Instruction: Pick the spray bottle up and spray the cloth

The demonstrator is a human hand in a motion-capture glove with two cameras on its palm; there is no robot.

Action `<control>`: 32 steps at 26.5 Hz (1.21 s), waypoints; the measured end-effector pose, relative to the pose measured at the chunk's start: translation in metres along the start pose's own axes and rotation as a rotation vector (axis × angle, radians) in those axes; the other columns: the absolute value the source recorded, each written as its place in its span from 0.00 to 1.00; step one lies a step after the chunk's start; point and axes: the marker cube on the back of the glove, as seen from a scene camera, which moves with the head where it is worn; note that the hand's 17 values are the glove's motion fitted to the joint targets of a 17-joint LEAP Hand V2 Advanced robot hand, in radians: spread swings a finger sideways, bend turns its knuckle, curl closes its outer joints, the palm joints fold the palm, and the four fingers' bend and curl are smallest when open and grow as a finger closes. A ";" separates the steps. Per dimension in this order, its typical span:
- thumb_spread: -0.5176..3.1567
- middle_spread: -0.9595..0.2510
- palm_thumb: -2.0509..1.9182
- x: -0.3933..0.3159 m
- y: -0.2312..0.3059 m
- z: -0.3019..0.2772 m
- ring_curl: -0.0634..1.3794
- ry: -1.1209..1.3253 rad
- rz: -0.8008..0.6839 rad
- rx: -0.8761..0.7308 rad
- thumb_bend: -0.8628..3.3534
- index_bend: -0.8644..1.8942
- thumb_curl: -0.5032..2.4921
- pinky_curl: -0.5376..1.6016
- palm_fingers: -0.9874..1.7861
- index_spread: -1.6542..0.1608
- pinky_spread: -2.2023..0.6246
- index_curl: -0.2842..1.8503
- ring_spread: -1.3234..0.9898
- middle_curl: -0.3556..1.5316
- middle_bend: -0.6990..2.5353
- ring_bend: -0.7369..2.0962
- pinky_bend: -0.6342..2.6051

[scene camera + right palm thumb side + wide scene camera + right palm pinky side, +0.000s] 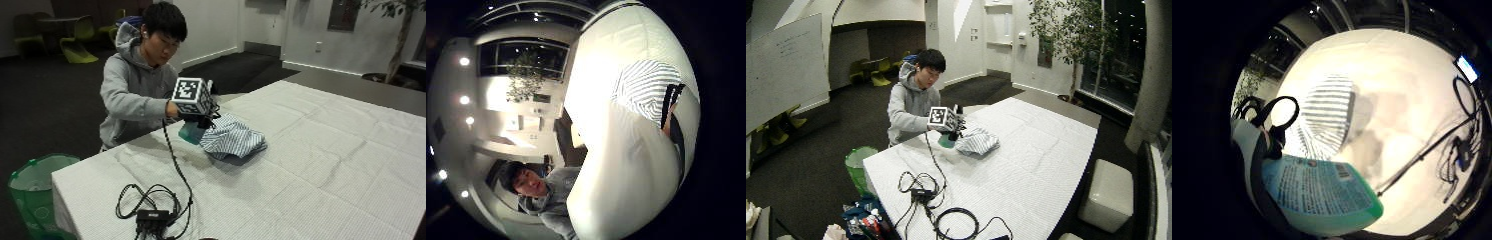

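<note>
Bottle in raised right hand, beside cloth.

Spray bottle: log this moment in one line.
spray bottle: lifted, gripped by right hand | striped cloth: crumpled on table, beside bottle

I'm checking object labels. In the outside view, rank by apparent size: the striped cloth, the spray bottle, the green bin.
1. green bin, partly cut off by the picture edge and nearer the camera
2. striped cloth
3. spray bottle, mostly hidden behind the right hand
</note>
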 end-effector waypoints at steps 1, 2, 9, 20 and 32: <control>0.19 0.75 0.75 -0.008 -0.001 -0.001 0.35 0.040 0.000 -0.025 0.20 0.51 0.39 0.43 0.87 0.81 0.68 0.38 0.49 0.46 0.41 0.45 0.30; 0.19 0.74 0.75 -0.016 -0.002 -0.001 0.35 0.079 -0.002 -0.050 0.20 0.51 0.39 0.43 0.87 0.81 0.68 0.39 0.49 0.46 0.41 0.45 0.30; 0.18 0.74 0.75 -0.054 -0.004 0.010 0.36 0.371 -0.018 -0.211 0.20 0.52 0.40 0.43 0.86 0.81 0.68 0.39 0.49 0.46 0.41 0.45 0.30; 0.17 0.74 0.75 -0.033 -0.011 0.065 0.36 0.522 0.035 -0.373 0.20 0.52 0.40 0.43 0.86 0.81 0.68 0.39 0.49 0.46 0.42 0.46 0.30; 0.17 0.74 0.75 -0.054 -0.013 0.041 0.36 0.588 0.030 -0.348 0.20 0.52 0.41 0.44 0.86 0.81 0.69 0.40 0.49 0.46 0.42 0.46 0.30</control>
